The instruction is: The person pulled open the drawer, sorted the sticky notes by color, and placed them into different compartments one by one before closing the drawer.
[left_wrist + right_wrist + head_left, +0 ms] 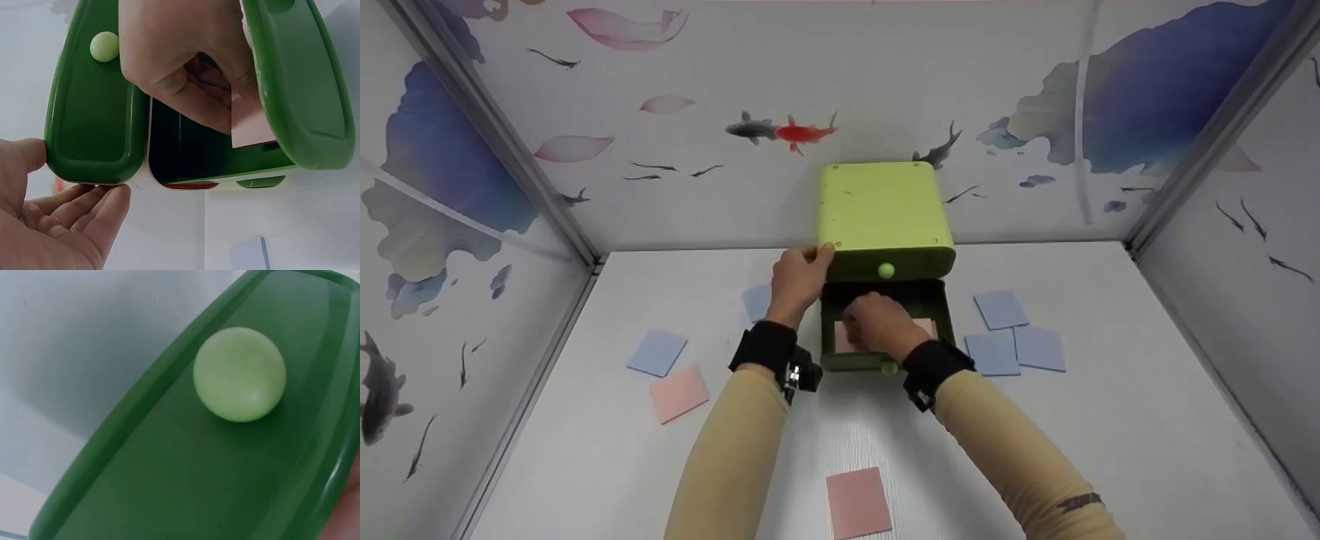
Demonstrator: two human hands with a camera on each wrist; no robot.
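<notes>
Right hand (883, 322): down in the lower drawer (844, 362), fingers curled; left wrist view has it pinching a pink card (249, 121). Right wrist view is mostly drawer front, no help.
Left hand (797, 279): at 10 o'clock from the drawer, thumb and fingers straddling a corner of the green box (885, 206), gripping it. Looks like steadying.
Lower drawer: pulled out toward 6 o'clock.
Upper drawer (851, 265): pushed in.
Pink in drawer: held card sits just inside the drawer front. Pink shows both sides of the right hand; can't tell how many cards.
Pink outside: side card (679, 394) at 8 o'clock, near card (859, 502) at 6, both flat on the table (1035, 457).
Blue cards (992, 353): five loose; three grouped at 3 o'clock, one at 9, one between 9 and 10 beside the left hand.
Progress: partway, I'd judge. Done: drawer out, some pink inside. Left: two pink and five blue outside. Can't tell whether the held card is being placed or lifted.
</notes>
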